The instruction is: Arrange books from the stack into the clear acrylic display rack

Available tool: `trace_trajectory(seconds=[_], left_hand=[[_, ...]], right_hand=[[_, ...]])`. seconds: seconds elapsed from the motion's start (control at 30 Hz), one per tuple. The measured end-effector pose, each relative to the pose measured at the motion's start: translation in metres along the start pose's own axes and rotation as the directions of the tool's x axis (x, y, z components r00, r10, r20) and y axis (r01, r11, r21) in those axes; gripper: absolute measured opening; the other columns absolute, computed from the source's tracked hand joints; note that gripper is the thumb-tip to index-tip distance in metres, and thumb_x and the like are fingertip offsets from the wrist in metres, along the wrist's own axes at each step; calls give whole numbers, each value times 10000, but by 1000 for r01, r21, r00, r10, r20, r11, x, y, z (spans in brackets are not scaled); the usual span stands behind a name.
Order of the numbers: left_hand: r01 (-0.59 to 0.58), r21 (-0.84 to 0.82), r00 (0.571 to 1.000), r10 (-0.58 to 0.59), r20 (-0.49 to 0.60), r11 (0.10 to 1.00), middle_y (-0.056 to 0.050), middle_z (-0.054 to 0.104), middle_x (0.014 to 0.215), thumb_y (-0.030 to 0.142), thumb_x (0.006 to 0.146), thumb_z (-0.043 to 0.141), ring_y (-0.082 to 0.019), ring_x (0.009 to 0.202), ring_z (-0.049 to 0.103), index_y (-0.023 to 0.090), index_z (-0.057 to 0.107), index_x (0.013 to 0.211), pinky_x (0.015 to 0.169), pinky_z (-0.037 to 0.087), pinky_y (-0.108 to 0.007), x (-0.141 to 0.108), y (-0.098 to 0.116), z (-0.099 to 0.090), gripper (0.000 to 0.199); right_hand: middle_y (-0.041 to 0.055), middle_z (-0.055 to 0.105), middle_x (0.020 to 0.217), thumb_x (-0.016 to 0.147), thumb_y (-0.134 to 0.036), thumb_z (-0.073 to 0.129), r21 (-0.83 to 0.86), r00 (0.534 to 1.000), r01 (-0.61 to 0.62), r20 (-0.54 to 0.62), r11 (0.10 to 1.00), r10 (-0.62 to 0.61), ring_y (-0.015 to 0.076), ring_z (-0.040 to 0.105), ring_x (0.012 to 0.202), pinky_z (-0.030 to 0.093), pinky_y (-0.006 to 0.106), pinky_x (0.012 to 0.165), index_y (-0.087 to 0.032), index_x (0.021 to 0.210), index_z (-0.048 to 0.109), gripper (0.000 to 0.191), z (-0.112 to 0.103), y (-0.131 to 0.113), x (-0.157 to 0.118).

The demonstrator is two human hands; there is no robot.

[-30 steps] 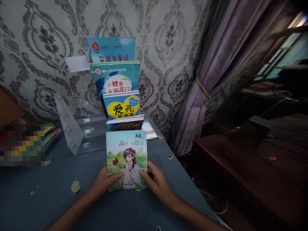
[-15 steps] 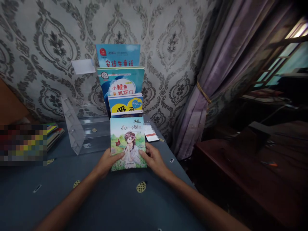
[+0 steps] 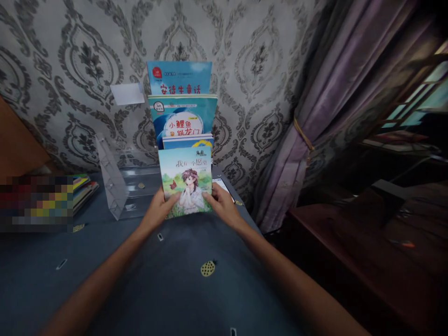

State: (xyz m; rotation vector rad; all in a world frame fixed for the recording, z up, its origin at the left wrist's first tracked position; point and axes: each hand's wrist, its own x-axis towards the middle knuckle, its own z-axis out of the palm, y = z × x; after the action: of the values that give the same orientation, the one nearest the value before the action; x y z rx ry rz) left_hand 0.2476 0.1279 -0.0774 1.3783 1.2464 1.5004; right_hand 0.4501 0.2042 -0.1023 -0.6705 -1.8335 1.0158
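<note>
Between my two hands I hold a picture-covered book [image 3: 187,182] showing a figure and a butterfly on green grass. My left hand [image 3: 161,205] grips its lower left edge, thumb on the cover. On the lower right edge my right hand [image 3: 222,203] closes the same way. The book is tilted up and covers part of a blue-and-yellow book [image 3: 187,141]. Behind that rise a teal book [image 3: 184,112] and a light blue book [image 3: 179,77], in stepped rows at the right part of a clear acrylic stand [image 3: 114,179].
A phone [image 3: 226,186] lies right of the books, partly behind my right hand. Stacked books [image 3: 84,191], partly pixelated, lie at the left. The dark blue cloth [image 3: 140,280] covers the table. A tied purple curtain [image 3: 290,154] and a dark red surface [image 3: 332,242] are at the right.
Both hands have raised the book and moved it away from me. It now covers most of the blue-and-yellow book's cover. The view has shifted slightly.
</note>
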Motion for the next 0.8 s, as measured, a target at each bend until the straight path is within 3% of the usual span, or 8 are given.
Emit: trace_trajectory(seconds=[0.07,0.17,0.33,0.53,0.8], left_hand=[[-119,145,991,127,-45,982,-148,667,1326,492,797,730,-298,1247,603,131,599,1250,1072,457,-411,13,-2,-6,594],[-201,299,973,225,-49,933,-157,692,1253,480,852,641,-282,1178,627,118,602,1228,1034,467,-402,27,-2,-13,523],[-184,632,949,303,-84,753,-129,738,1098,408,909,565,-289,992,669,163,608,1207,881,495,-377,31,15,-16,389],[-81,797,947,297,-126,598,-150,729,971,414,928,568,-318,906,675,146,617,1201,818,466,-392,28,30,-13,386],[-42,917,975,217,-50,396,-151,711,811,459,941,580,-338,801,685,133,669,1118,758,465,-405,28,17,-20,381]], right_hand=[[58,691,907,908,-519,579,-76,999,37,-27,996,-39,226,639,850,521,327,736,-191,1031,611,352,-4,-3,12],[62,683,924,914,-521,566,-118,993,101,-48,988,-107,221,632,846,510,327,749,-176,1014,612,362,-7,-5,28],[59,678,929,922,-529,557,-151,985,138,-86,979,-152,217,630,851,499,317,764,-179,1009,599,363,-5,-5,37],[24,624,786,951,-507,528,-355,973,124,-141,927,-184,196,584,731,448,294,680,-200,910,589,316,-6,-3,34],[33,635,756,911,-389,649,-572,981,114,-63,812,-182,210,583,706,400,313,668,-214,817,595,206,-21,5,36]])
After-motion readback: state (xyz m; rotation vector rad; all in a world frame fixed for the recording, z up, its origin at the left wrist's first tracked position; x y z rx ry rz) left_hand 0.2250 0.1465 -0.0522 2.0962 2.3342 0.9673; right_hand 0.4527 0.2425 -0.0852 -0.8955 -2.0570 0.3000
